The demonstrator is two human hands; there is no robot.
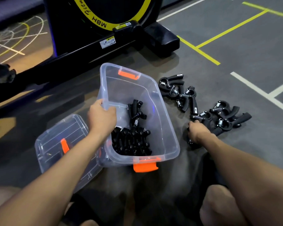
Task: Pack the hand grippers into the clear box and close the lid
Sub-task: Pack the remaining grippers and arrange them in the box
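Clear plastic forms the box (163, 128), which sits tilted on the grey gym floor (235, 46) with its open mouth facing up and an orange latch (145, 166) at its near end and another orange latch (128, 74) at its far end. Inside, a heap of black hand grippers (132, 141) fills the near part, with one hand gripper (136, 110) standing higher against the middle. The left hand (102, 118) grips the box's left rim, thumb over the wall and fingers (112, 110) curled inside it. The lid (55, 144), also clear with an orange clip (64, 145), lies flat on the floor just left of the box, partly under the left forearm. To the right of the box, more loose grippers (203, 103) lie scattered on the floor in a loose row. The right hand (198, 132) rests at the near end of that row, fingers curled round a black gripper handle (190, 142) beneath it. A black and yellow exercise machine (104, 30) stands beyond the box. White and yellow lines (207, 54) cross the floor towards its far right corner.
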